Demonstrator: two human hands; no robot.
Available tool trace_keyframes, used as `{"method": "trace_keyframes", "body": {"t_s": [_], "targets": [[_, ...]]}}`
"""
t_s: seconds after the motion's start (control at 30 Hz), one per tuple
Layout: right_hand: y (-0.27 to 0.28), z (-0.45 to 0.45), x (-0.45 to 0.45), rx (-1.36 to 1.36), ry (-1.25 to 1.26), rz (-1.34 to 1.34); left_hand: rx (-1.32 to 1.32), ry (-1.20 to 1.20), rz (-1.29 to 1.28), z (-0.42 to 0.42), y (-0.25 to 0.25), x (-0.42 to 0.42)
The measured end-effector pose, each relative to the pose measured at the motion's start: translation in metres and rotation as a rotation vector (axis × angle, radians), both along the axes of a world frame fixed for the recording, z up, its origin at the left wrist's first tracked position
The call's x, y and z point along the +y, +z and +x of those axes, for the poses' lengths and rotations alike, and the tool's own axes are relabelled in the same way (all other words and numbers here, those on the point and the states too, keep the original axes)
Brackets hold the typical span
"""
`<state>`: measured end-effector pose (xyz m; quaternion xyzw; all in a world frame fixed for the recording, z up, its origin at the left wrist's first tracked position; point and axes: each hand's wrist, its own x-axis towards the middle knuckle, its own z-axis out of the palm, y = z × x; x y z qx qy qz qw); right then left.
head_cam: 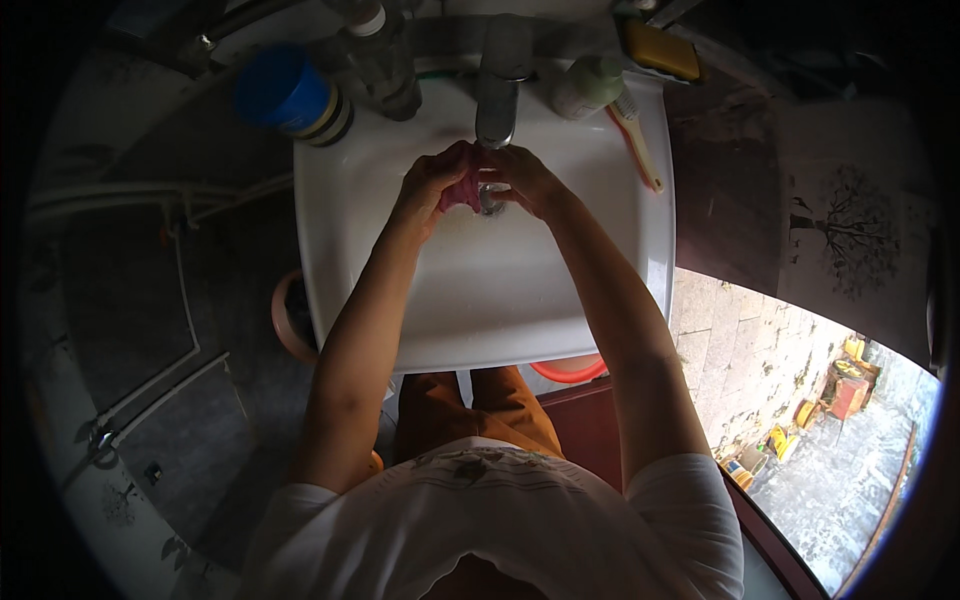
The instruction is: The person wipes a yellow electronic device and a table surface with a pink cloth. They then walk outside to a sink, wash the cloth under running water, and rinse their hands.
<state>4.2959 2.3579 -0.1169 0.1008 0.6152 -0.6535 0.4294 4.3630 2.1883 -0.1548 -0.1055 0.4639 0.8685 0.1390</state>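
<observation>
My left hand [429, 184] is closed on a wet-looking, crumpled pink cloth [463, 184], held over the white washbasin [450, 300]. Just below the spout of the metal faucet [496, 112], my right hand [525, 180] reaches in from the other side with its fingers spread. Its upper fingertips meet the cloth's right edge; whether they pinch it is hidden. The metal drain [491, 201] shows partly between the right fingers and the cloth.
Along the basin's back stand a blue-lidded container [285, 90], a clear bottle [386, 67] and a pale green bottle [589, 86]. A brush [636, 139] lies on the right rim, near a yellow sponge [661, 49]. Below are a red basin [570, 369] and a pink rim [289, 319].
</observation>
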Motion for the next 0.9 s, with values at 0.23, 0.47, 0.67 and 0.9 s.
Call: {"method": "trace_keyframes", "body": {"t_s": [0.23, 0.47, 0.67, 0.9], "targets": [[0.003, 0.019, 0.009, 0.204, 0.031, 0.081, -0.347, 0.354, -0.111, 0.005, 0.019, 0.017], [-0.013, 0.007, 0.004, 0.046, -0.293, -0.115, -0.162, 0.647, -0.252, -0.01, 0.015, 0.028], [-0.03, -0.005, -0.008, 0.071, -0.467, -0.002, 0.328, 0.466, -1.775, -0.019, 0.011, 0.106], [-0.036, 0.031, -0.004, 0.65, -0.025, 0.294, 0.385, 0.747, -0.833, -0.008, 0.013, 0.107]]}}
